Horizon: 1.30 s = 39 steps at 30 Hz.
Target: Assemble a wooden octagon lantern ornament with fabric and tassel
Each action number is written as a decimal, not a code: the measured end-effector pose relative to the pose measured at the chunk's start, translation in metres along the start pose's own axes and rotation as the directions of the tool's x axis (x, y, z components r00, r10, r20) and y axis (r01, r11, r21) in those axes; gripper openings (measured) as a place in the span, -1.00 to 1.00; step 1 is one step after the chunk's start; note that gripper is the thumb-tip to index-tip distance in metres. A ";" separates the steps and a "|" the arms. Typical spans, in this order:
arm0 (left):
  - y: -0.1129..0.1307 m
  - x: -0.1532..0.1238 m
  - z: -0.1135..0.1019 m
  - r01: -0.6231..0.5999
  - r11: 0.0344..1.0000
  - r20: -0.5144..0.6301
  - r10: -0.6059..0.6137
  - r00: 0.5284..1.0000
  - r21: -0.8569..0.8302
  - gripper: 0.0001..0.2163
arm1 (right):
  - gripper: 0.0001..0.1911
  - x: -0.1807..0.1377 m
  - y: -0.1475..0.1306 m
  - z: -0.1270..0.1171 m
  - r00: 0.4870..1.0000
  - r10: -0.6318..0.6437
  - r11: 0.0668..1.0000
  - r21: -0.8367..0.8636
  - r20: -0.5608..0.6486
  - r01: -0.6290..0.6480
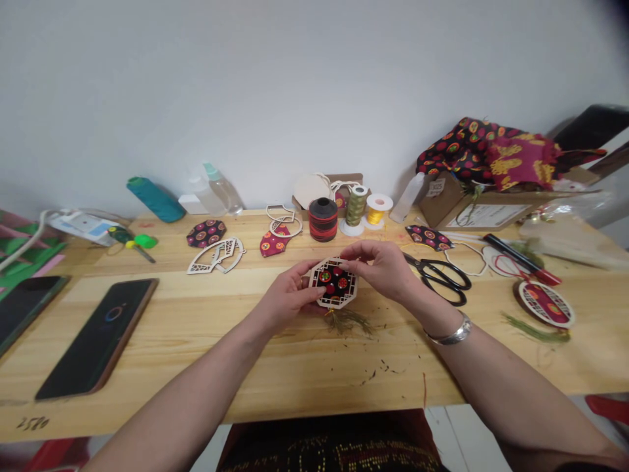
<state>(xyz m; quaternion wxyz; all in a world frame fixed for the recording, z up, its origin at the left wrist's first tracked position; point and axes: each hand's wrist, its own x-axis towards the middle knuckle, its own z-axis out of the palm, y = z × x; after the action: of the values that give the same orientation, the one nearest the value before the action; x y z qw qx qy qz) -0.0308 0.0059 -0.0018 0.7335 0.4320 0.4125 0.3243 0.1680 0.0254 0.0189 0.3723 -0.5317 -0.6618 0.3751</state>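
Between my two hands is an octagonal wooden-framed ornament point(336, 283), its centre filled with black fabric patterned in red circles. A green tassel point(350, 321) hangs from its lower edge, over the table. My left hand point(289, 292) grips the frame from the left, thumb on the front and fingers behind. At the upper right edge, my right hand point(381, 267) pinches the frame with thumb and fingertips. Black-handled scissors point(445, 275) lie just right of my right hand. An oval ornament point(546, 304) with a green tassel rests farther right.
Thread spools point(323, 221) stand at the back middle, near plastic bottles. A cardboard box point(457, 203) heaped with patterned fabric point(472, 147) is at the back right. Wooden frames point(216, 257) and fabric pieces lie behind my hands. A phone point(101, 337) is on the left; dark scraps litter the front.
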 end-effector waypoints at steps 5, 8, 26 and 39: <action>0.000 0.000 0.000 -0.003 1.000 0.007 0.003 1.000 -0.005 -0.47 | -0.88 -0.001 0.000 0.000 1.000 -0.014 1.000 -0.009 0.006 0.014; 0.001 0.000 0.001 0.001 1.000 0.016 -0.001 1.000 -0.018 -0.48 | -0.87 -0.001 -0.001 0.000 1.000 -0.015 1.000 -0.016 0.008 0.015; -0.005 0.001 0.000 0.001 1.000 0.031 0.000 1.000 -0.029 -0.47 | -0.91 -0.001 -0.001 -0.002 0.995 -0.095 0.991 -0.088 0.024 0.096; -0.003 0.001 -0.001 -0.012 1.000 0.025 0.013 1.000 -0.021 -0.47 | -0.78 0.002 0.004 -0.002 1.000 -0.002 0.990 0.144 0.022 -0.001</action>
<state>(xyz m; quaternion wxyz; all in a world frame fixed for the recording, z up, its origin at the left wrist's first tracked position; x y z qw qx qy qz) -0.0304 0.0061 -0.0049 0.7411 0.4309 0.3972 0.3276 0.1711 0.0287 0.0162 0.4027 -0.4989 -0.6372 0.4276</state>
